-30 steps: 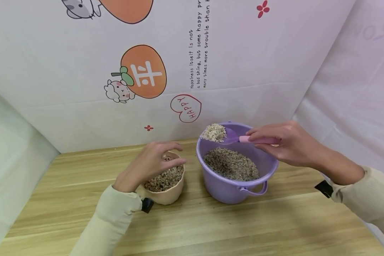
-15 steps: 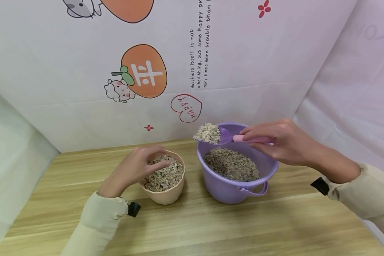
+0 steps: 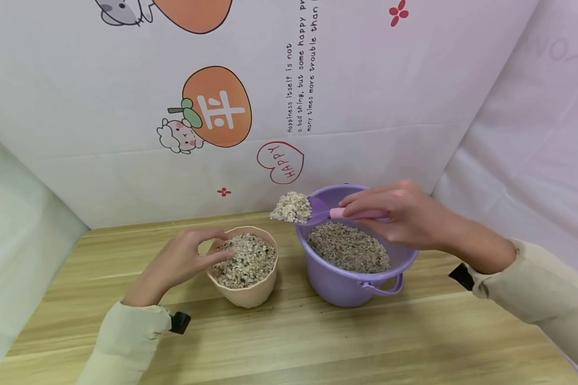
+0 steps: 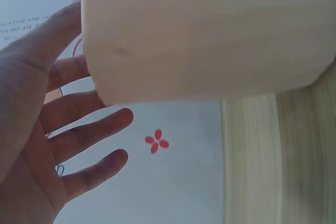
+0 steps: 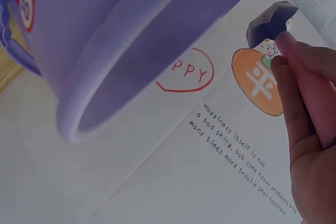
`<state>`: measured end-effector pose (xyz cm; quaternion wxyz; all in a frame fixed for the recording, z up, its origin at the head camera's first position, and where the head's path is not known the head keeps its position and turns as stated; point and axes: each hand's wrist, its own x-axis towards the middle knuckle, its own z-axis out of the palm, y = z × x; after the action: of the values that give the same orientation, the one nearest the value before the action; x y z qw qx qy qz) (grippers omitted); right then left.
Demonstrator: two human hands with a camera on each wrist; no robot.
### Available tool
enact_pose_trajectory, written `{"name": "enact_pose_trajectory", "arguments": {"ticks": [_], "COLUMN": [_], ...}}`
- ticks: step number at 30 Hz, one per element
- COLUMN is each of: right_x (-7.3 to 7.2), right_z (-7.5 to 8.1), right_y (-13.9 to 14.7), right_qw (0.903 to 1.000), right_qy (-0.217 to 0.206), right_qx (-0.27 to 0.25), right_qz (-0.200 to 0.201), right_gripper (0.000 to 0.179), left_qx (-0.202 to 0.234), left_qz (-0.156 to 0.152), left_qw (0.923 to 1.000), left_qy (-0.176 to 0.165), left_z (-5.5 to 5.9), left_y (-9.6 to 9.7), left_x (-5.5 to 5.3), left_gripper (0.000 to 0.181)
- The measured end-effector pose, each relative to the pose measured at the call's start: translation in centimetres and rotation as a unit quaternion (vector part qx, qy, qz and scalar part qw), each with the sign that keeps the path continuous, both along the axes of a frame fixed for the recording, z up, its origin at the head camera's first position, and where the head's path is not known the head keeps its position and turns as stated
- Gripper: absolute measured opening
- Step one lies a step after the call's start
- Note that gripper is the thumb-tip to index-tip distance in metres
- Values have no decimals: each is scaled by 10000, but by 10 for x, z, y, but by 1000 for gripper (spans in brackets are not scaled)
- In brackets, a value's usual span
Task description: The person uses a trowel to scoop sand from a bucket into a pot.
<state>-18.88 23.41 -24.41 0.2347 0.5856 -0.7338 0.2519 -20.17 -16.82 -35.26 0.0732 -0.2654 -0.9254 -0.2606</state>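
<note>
My right hand (image 3: 409,219) grips the pink handle of a small hand shovel (image 3: 319,211). A pale mound of gravel (image 3: 293,207) fills its purple blade, level and out past the left rim of the purple bucket (image 3: 334,286). The right wrist view shows fingers and thumb curled round the shovel (image 5: 304,77). My left hand (image 3: 180,259) is at the left rim of a cream plant pot (image 3: 248,297), thumb reaching over the gravel inside. Seen in the left wrist view, the fingers of my left hand (image 4: 31,150) are spread and straight beside the pot (image 4: 199,40).
Darker gravel (image 3: 349,248) lies inside the bucket, whose handle (image 3: 387,289) hangs down at the front. Pot and bucket stand side by side on a wood-grain table (image 3: 289,347). Close behind rises a white printed backdrop (image 3: 356,96), with white cloth on both sides.
The right hand has carried the loaded shovel leftward, from over the bucket toward the pot. My left hand has drawn back left from above the pot to its left rim, uncovering the gravel.
</note>
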Motion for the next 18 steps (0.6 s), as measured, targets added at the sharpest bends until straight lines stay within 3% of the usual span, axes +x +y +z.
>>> {"name": "enact_pose_trajectory", "arguments": {"ticks": [4,13,18], "right_x": [2,1,-1], "right_z": [1,-4,-6], "right_y": [-8,-30,-42], "right_qw": [9998,9986,9976], "right_qy": [3,-214,-184], "right_qx": [183,414,576], "right_qz": [-49,233,335], "right_gripper": [42,42,34], "left_qx": [11,177,130], "left_qz": [34,-153,-230], "left_qw": [10000,9996,9994], "left_qy": [77,178,233], "left_z": [-1,-4,-5], "left_y": [-8,-20,-23], "left_x": [4,7,9], "left_gripper": [45,42,41]}}
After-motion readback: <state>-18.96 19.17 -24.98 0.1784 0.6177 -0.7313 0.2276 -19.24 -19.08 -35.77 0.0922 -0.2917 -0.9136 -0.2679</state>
